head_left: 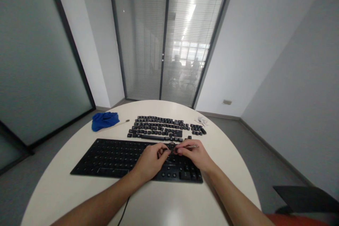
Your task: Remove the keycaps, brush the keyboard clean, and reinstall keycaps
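My left hand (152, 159) is closed in a pinch above the right half of a black keyboard (111, 155). Whatever its fingertips hold is too small and dark to make out. Facing it, my right hand (196, 154) is closed around a slim pale tool (192, 146), whose end shows along the fingers. Thin dark loops show between the two hands, almost touching both. Across most of the keyboard the keycaps are off, leaving bare key sockets; some larger keys sit at its lower right. Both hands hide part of the keyboard.
Loose black keycaps (156, 127) lie in rows behind the keyboard, with a smaller group (197, 129) to the right. A blue cloth (104, 120) and a wooden-handled brush (116, 125) lie at left. Crumpled white material (203, 120) sits at the back right. A cable (124, 212) runs toward me.
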`<action>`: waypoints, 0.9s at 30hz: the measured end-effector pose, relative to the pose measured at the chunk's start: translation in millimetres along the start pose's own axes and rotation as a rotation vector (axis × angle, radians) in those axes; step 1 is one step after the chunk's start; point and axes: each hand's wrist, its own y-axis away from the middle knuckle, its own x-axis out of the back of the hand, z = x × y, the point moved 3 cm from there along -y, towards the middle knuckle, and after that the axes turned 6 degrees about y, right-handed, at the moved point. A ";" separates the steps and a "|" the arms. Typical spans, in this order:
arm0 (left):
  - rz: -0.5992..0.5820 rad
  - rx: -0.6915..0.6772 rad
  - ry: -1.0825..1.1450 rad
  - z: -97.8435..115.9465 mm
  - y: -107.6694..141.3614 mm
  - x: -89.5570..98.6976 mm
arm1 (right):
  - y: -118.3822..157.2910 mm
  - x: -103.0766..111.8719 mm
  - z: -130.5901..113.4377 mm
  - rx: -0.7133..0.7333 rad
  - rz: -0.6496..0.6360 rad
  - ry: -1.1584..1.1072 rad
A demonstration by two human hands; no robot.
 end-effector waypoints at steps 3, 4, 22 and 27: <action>-0.026 -0.041 0.064 2.7 0.0 1.2 | -0.7 1.0 1.9 -0.005 -0.002 0.004; -0.036 -0.059 0.078 4.4 0.4 1.5 | -0.9 1.7 2.6 -0.006 0.000 0.010; 0.047 -0.058 0.068 2.2 -0.4 4.3 | 0.7 10.3 -11.8 0.224 0.086 0.200; 0.075 -0.063 0.055 -2.4 -0.3 4.8 | 3.3 8.3 -22.1 0.343 0.071 0.446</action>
